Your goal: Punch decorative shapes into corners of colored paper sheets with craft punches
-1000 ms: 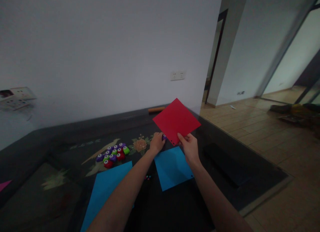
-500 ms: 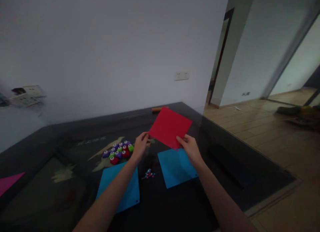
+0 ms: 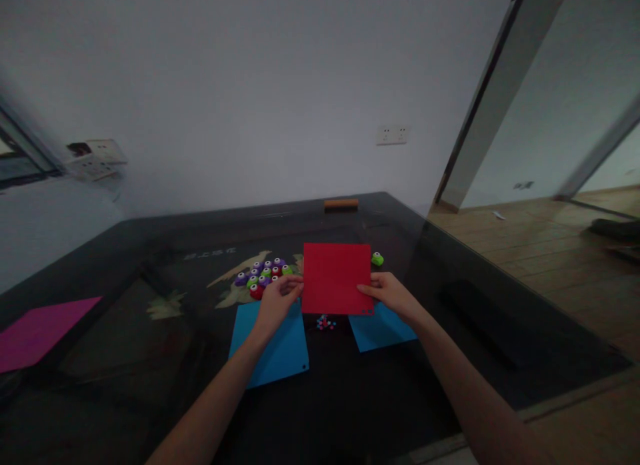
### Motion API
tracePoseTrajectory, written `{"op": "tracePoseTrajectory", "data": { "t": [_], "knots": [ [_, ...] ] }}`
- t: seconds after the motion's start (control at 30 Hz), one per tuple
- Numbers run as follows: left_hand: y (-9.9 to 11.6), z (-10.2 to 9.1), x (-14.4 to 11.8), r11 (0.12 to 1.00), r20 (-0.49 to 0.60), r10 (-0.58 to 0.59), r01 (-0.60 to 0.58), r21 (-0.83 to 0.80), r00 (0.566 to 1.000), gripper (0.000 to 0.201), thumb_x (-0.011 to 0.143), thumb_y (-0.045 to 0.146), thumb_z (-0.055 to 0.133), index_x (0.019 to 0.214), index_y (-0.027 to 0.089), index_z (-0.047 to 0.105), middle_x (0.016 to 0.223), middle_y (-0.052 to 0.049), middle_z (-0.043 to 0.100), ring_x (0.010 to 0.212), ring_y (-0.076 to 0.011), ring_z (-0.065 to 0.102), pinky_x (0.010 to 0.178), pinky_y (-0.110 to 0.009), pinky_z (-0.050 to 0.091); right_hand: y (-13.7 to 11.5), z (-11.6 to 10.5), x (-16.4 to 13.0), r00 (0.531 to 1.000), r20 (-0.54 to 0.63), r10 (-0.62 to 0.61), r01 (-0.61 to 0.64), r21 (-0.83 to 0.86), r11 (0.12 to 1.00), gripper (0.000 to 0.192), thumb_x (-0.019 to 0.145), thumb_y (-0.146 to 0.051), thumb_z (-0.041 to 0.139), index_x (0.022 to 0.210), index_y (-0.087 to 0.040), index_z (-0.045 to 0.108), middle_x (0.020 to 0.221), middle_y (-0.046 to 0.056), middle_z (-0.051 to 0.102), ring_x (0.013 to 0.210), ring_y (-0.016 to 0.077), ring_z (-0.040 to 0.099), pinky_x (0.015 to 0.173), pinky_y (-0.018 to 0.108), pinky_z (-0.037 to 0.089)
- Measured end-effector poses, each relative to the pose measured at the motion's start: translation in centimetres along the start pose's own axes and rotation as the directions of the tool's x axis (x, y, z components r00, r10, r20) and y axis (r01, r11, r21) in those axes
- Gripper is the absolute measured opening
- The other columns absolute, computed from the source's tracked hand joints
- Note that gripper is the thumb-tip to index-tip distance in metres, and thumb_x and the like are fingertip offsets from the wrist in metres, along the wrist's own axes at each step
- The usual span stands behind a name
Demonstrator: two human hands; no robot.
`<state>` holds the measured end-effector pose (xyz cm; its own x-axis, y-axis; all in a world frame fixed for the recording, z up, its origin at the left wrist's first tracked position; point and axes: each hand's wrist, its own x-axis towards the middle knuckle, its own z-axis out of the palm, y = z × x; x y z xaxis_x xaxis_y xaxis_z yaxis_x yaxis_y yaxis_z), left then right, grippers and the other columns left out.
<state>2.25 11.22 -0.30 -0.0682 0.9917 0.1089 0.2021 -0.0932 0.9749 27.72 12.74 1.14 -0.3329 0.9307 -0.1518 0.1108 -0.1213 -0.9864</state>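
Note:
A square red sheet (image 3: 336, 278) is held up over the table, with two dark marks near its lower right corner. My left hand (image 3: 281, 298) pinches its left edge between thumb and fingers. At the right edge, my right hand (image 3: 390, 293) grips it with the thumb on the front face. Below lie a left blue sheet (image 3: 275, 348) and a right blue sheet (image 3: 383, 330), the latter partly covered by the red one. Small pink, blue and white bits (image 3: 325, 323) sit in a pile between them.
Several purple, green and red eye-topped toys (image 3: 263, 275) cluster left of the red sheet; a single green toy (image 3: 377, 259) stands to its right. A pink sheet (image 3: 47, 331) lies far left. An orange-brown bar (image 3: 341, 203) rests at the dark table's (image 3: 350, 411) back edge.
The red sheet has turned from tilted to nearly square-on and come lower, still in both hands. The view has shifted, and the green toy on the right now shows.

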Motion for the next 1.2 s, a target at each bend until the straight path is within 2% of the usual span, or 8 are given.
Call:
{"op": "tracePoseTrajectory", "data": {
  "t": [0.2,0.33,0.47,0.6,0.7,0.8,0.97,1.2],
  "knots": [
    [0.0,0.3,-0.3,1.000,0.034,0.008,-0.008,-0.002,0.999,0.022,0.069,0.028,0.064,0.085,0.014,0.063,0.077,-0.005,0.067,0.073,-0.0182,0.064,0.064,-0.030,0.051,-0.1,-0.7,-0.1,1.000,-0.011,-0.024,0.024,-0.061,0.998,0.029,0.077,-0.038,0.062,0.094,-0.014,0.065,0.089,0.009,0.071,0.078,0.0200,0.067,0.065,0.030,0.052],
    [0.2,0.8,-0.8,1.000,0.047,0.009,-0.009,-0.012,0.999,0.023,0.070,0.026,0.063,0.090,0.014,0.059,0.076,-0.004,0.066,0.073,-0.0173,0.065,0.066,-0.029,0.051,0.1,-1.5,0.2,0.989,-0.122,-0.089,0.080,-0.078,0.994,0.026,0.075,-0.032,0.064,0.095,-0.016,0.063,0.093,0.009,0.069,0.081,0.0193,0.066,0.064,0.028,0.051],
    [0.6,1.9,-1.2,1.000,0.045,0.018,-0.017,-0.025,0.999,0.032,0.072,0.023,0.061,0.101,0.018,0.048,0.070,0.001,0.064,0.070,-0.0159,0.065,0.066,-0.029,0.052,0.5,-2.3,0.8,0.958,-0.253,-0.137,0.116,-0.093,0.989,0.034,0.069,-0.024,0.067,0.101,-0.015,0.060,0.084,0.006,0.067,0.074,0.0177,0.064,0.063,0.029,0.050],
    [1.3,3.6,-1.6,0.999,0.093,0.036,-0.039,0.025,0.995,0.018,0.072,0.019,0.058,0.087,0.019,0.050,0.069,0.002,0.061,0.067,-0.0142,0.063,0.063,-0.026,0.050,0.6,-3.4,0.9,0.926,-0.336,-0.170,0.124,-0.152,0.981,0.032,0.069,-0.020,0.065,0.100,-0.013,0.060,0.078,0.004,0.065,0.066,0.0158,0.062,0.060,0.027,0.048],
    [2.0,5.1,-2.0,0.995,0.162,0.037,-0.051,0.086,0.986,0.007,0.071,0.016,0.057,0.078,0.018,0.055,0.068,0.002,0.060,0.063,-0.0128,0.061,0.058,-0.024,0.048,0.3,-4.4,0.4,0.924,-0.344,-0.165,0.094,-0.214,0.972,0.023,0.072,-0.021,0.062,0.094,-0.013,0.063,0.073,0.005,0.066,0.065,0.0155,0.061,0.059,0.026,0.047],
    [2.6,6.5,-2.2,0.992,0.244,0.001,-0.032,0.124,0.970,0.005,0.071,0.015,0.056,0.076,0.017,0.056,0.062,0.002,0.059,0.053,-0.0116,0.058,0.051,-0.022,0.046,0.0,-5.5,-0.2,0.935,-0.336,-0.115,0.011,-0.296,0.955,0.016,0.076,-0.023,0.059,0.087,-0.012,0.065,0.073,0.006,0.067,0.064,0.0156,0.062,0.057,0.025,0.045],
    [2.6,7.8,-2.4,0.984,0.322,-0.067,0.009,0.178,0.945,0.005,0.072,0.015,0.055,0.077,0.017,0.056,0.060,0.002,0.060,0.050,-0.0119,0.059,0.048,-0.022,0.046,0.1,-6.8,-0.3,0.913,-0.399,-0.091,-0.107,-0.447,0.888,0.014,0.074,-0.017,0.058,0.083,-0.011,0.067,0.074,0.006,0.067,0.064,0.0148,0.060,0.056,0.023,0.043],
    [1.7,8.4,-2.5,0.963,0.396,-0.124,0.014,0.269,0.910,0.006,0.074,0.017,0.056,0.078,0.017,0.059,0.062,0.001,0.063,0.052,-0.0136,0.062,0.052,-0.024,0.048,0.7,-7.1,-0.2,0.922,-0.387,-0.022,-0.184,-0.487,0.854,0.040,0.068,-0.004,0.059,0.107,-0.010,0.064,0.070,0.004,0.067,0.058,0.0122,0.058,0.055,0.022,0.044]
  ]
}}
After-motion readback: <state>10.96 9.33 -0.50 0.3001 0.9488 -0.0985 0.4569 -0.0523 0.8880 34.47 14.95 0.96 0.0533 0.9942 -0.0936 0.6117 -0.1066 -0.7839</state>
